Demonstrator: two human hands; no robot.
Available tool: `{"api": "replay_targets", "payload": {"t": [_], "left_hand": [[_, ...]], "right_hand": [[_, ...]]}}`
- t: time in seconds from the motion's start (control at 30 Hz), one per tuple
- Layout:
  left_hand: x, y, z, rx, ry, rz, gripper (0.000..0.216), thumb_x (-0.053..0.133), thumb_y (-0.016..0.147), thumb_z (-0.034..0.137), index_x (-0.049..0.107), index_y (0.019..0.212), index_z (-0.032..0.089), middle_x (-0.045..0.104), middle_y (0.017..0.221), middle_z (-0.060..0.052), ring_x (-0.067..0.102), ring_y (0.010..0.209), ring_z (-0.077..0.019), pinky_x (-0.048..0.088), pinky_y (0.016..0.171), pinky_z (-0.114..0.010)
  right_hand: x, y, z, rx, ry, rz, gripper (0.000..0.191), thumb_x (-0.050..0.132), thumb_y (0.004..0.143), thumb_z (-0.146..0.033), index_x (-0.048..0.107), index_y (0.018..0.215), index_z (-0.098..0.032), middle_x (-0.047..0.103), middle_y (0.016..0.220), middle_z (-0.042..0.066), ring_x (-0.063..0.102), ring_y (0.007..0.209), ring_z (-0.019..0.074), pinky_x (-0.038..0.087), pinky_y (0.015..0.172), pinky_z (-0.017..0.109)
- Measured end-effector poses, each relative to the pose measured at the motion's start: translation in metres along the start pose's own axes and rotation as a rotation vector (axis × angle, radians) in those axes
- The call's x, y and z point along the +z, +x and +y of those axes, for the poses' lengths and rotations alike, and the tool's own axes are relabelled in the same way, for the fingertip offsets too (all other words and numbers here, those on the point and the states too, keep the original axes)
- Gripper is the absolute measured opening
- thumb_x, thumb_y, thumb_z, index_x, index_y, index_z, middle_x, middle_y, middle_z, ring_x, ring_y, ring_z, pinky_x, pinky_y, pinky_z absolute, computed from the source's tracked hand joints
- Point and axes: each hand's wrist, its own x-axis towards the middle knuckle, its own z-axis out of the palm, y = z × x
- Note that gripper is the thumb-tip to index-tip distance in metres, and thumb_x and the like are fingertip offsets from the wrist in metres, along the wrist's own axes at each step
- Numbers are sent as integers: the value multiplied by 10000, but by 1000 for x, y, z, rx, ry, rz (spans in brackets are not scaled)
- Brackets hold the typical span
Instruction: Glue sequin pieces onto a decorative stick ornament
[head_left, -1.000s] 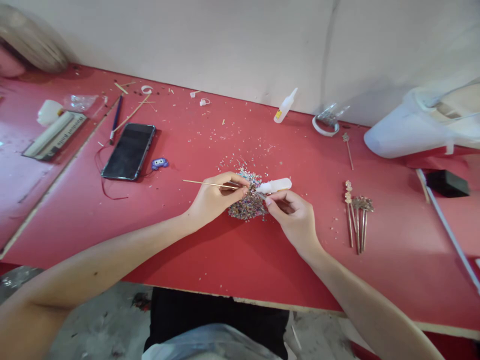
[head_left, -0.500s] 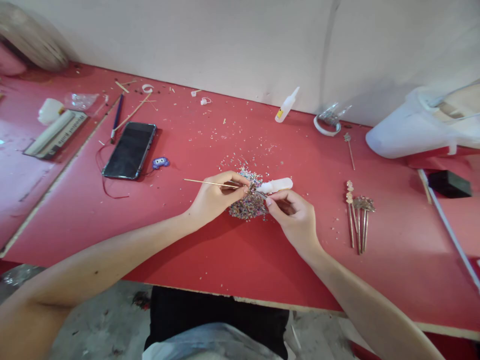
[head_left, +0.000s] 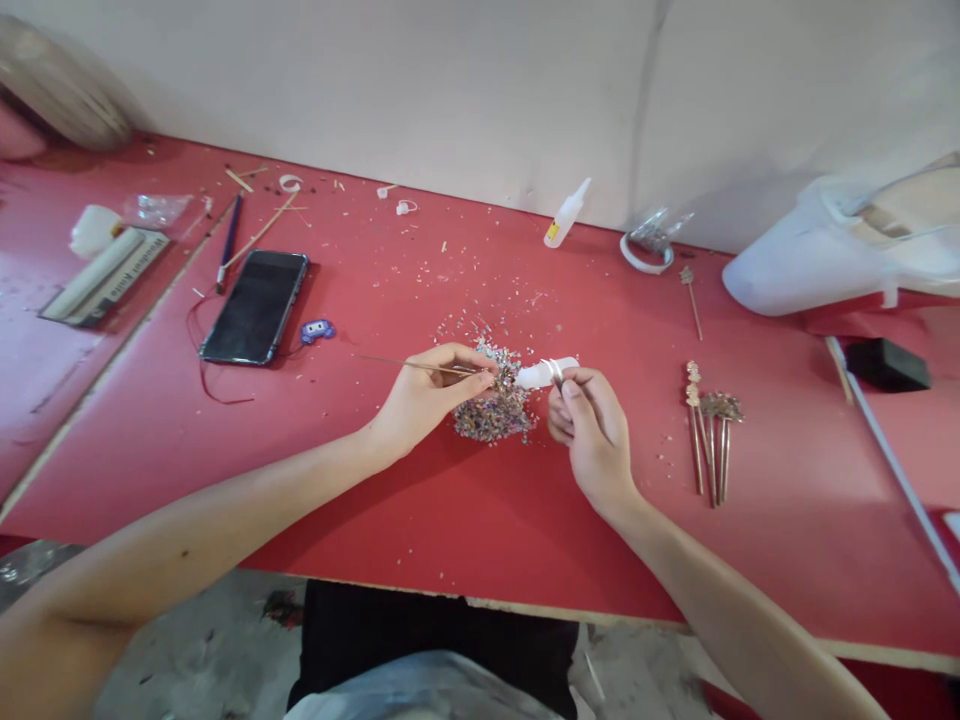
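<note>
My left hand is closed on a thin brown stick that juts out to the left. Its decorated tip is by my fingertips, partly hidden, above a pile of small multicoloured chips. My right hand pinches tweezers, whose two thin prongs point up and slightly left, apart from the stick. Behind the prongs lies a white glue bottle on its side, its nozzle end toward the pile.
Several decorated sticks lie to the right, with a single one farther back. A second glue bottle stands near the wall, beside a white tape ring. Leftward are a phone, a blue trinket and a brush.
My right hand has drawn the tweezers back to the right, away from the stick's tip, and turned them upward. My left hand keeps hold of the stick in nearly the same place.
</note>
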Motion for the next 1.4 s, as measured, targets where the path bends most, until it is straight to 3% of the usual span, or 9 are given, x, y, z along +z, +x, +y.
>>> {"api": "replay_targets", "payload": {"t": [0.07,0.17,0.37,0.7,0.9,0.97,1.07,1.23,1.4], "left_hand": [[2,-2,0,-27,-24,15,219,732,791,294,665,932,141,709,907,-42,694,829,-145,604,844,-322],[5,-6,-1,-43,-83,25,216,752,778,293,676,923,151,693,882,-23,683,820,-128,607,833,-296],[8,-8,-2,-75,-140,18,224,776,752,297,685,907,163,671,869,-9,658,826,-119,601,854,-315],[-6,-3,2,-142,61,-195,347,813,720,260,697,1042,201,707,1055,-57,667,1034,-189,554,907,-304],[-18,-8,14,-262,-216,-159,260,704,838,324,676,1049,174,715,988,-72,725,877,-182,613,811,-290],[-22,-10,17,-298,-207,-179,302,675,859,387,671,1064,166,720,960,-83,734,793,-181,624,754,-287],[-23,-11,19,-308,-105,-252,349,760,786,303,651,1088,167,717,910,-51,739,786,-192,623,768,-307],[-19,-14,17,-301,-57,-280,451,764,764,212,602,1183,176,720,903,-43,741,819,-196,617,796,-328],[-17,-16,14,-261,-59,-215,406,728,786,190,621,1178,164,729,877,-48,742,781,-182,624,784,-324]], "right_hand": [[2,-1,0,47,15,-48,240,544,899,-484,524,931,-247,314,612,-87,230,427,58,188,384,209],[5,-2,2,92,-78,-124,302,575,877,-510,544,1004,-238,324,593,-88,250,446,72,237,416,232],[6,-3,5,69,-154,-182,290,552,894,-503,547,857,-216,300,552,-87,237,454,70,224,426,233],[3,5,1,91,-128,-171,239,583,858,-422,499,776,-214,300,511,-106,231,426,54,201,404,214],[1,15,-20,115,-137,-371,220,593,844,-415,512,798,-215,341,534,-104,242,427,50,216,414,218],[2,19,-24,105,-190,-431,213,585,846,-404,517,785,-213,361,537,-98,261,430,52,225,418,218],[6,25,-27,101,-274,-474,203,573,855,-382,521,764,-209,374,537,-88,291,449,62,235,431,220],[13,29,-21,41,-339,-470,210,578,876,-360,520,742,-209,404,589,-63,350,521,81,292,492,227],[6,18,-9,-108,-419,-297,333,369,990,-444,610,923,-223,427,606,-42,397,528,103,335,515,242]]}}
